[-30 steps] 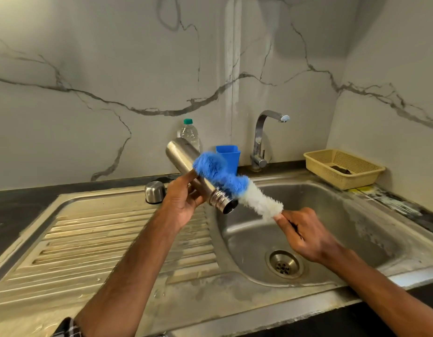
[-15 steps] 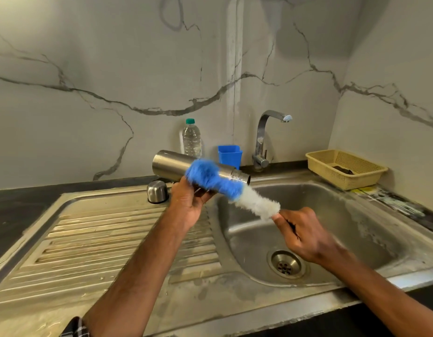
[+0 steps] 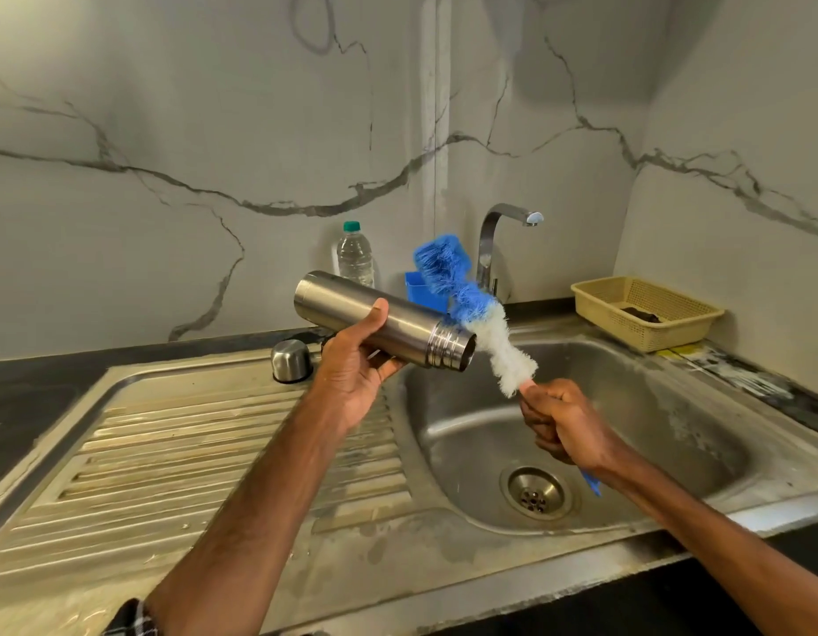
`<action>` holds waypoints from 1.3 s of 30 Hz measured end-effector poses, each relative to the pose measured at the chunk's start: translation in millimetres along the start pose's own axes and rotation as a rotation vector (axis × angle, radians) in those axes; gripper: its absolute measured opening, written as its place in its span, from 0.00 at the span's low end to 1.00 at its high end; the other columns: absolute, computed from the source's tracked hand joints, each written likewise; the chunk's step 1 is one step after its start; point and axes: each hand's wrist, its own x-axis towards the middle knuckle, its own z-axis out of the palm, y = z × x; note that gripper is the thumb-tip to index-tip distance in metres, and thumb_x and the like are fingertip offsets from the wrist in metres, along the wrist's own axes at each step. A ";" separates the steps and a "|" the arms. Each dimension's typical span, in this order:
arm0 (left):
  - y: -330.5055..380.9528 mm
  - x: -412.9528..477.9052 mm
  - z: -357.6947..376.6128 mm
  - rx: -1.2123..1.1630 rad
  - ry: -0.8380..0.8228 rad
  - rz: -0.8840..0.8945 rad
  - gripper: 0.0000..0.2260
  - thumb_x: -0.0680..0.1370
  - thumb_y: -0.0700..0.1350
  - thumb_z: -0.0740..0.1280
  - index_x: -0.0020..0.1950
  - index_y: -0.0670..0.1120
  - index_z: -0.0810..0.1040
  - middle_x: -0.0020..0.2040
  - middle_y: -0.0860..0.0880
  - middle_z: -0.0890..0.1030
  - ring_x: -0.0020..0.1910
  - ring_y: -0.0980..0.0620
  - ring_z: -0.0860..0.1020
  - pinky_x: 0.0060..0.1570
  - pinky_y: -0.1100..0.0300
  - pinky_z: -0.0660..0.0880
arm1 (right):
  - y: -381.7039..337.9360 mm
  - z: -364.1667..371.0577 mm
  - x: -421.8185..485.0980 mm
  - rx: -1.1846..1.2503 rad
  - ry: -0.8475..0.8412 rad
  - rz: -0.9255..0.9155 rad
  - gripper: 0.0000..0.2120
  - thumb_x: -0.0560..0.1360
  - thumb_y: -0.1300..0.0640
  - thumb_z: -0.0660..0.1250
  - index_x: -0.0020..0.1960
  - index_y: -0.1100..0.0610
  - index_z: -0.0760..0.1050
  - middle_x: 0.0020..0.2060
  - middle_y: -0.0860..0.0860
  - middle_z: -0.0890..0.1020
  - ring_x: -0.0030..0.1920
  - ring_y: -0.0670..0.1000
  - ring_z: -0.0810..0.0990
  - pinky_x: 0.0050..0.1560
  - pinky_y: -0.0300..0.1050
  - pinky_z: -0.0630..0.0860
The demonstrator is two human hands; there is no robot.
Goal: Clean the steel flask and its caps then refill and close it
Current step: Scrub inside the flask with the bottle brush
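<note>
Grey-veined wall panels point(image 3: 214, 130) are seen behind a dark surface point(image 3: 26, 406) into which a steel sink point(image 3: 444, 566) is set; its ribbed drainboard point(image 3: 191, 452) is laid out on the left and its basin point(image 3: 673, 429) on the right. The steel flask point(image 3: 398, 325) is held nearly level above the left edge of the basin, its open threaded mouth turned right and slightly down; it is gripped round the middle by the left hand point(image 3: 352, 378), fingers curled beneath and thumb laid on top. A bottle brush point(image 3: 471, 309) is clenched by its handle in the right hand point(image 3: 563, 424); its blue and white bristles are raised outside the flask, just beside the mouth. A steel cap point(image 3: 290, 360) is stood on the far edge of the drainboard; a tap point(image 3: 494, 236), a water bottle point(image 3: 355, 257), a blue container point(image 3: 416, 291) and a yellow basket point(image 3: 627, 332) are ranged along the far side.
</note>
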 end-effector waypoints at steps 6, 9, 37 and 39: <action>-1.5 3.4 3.2 -0.175 -0.066 0.084 0.49 0.52 0.47 0.88 0.69 0.42 0.72 0.63 0.39 0.82 0.60 0.42 0.83 0.57 0.43 0.81 | -10.9 11.7 -3.1 0.282 -0.190 0.250 0.22 0.84 0.49 0.54 0.32 0.53 0.58 0.25 0.49 0.54 0.22 0.43 0.51 0.24 0.34 0.45; -4.8 -2.2 6.2 -0.219 -0.053 0.098 0.42 0.61 0.44 0.84 0.71 0.41 0.71 0.62 0.39 0.82 0.61 0.41 0.82 0.60 0.42 0.79 | -17.5 14.2 -3.5 0.302 -0.196 0.307 0.22 0.83 0.48 0.53 0.32 0.52 0.58 0.26 0.49 0.53 0.24 0.45 0.49 0.24 0.35 0.44; -12.8 9.3 2.0 -0.093 0.371 0.315 0.38 0.71 0.40 0.79 0.76 0.47 0.63 0.66 0.48 0.78 0.60 0.52 0.80 0.44 0.61 0.83 | -97.7 77.2 -4.3 1.109 -0.211 0.749 0.19 0.82 0.60 0.51 0.32 0.54 0.62 0.21 0.48 0.61 0.16 0.43 0.57 0.11 0.36 0.56; -15.3 7.1 0.0 -0.074 0.369 0.324 0.39 0.71 0.40 0.79 0.77 0.47 0.62 0.67 0.48 0.77 0.61 0.50 0.79 0.42 0.62 0.82 | -95.8 78.9 -4.6 1.095 -0.184 0.764 0.19 0.83 0.60 0.50 0.32 0.54 0.61 0.21 0.48 0.61 0.16 0.43 0.56 0.12 0.36 0.56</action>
